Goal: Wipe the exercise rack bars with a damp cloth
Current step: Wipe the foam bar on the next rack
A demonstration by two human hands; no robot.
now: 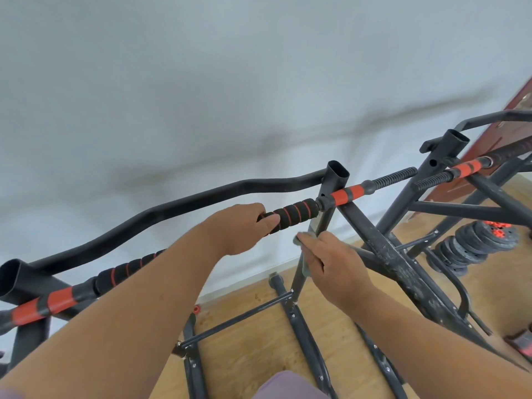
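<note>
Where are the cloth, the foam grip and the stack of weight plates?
cloth (305, 270): head view, grey fold beside the right hand's fingers.
foam grip (296, 215): head view, middle of striped padding.
weight plates (472, 244): head view, stack's middle.

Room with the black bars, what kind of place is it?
Probably a home workout room: a pull-up rack with foam grips, stacked weight plates, and a wooden floor by a plain wall.

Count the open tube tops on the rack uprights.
3. One dark open-topped upright tube at far left, one at centre above the hands, one at right. Others may lie outside the view.
</note>
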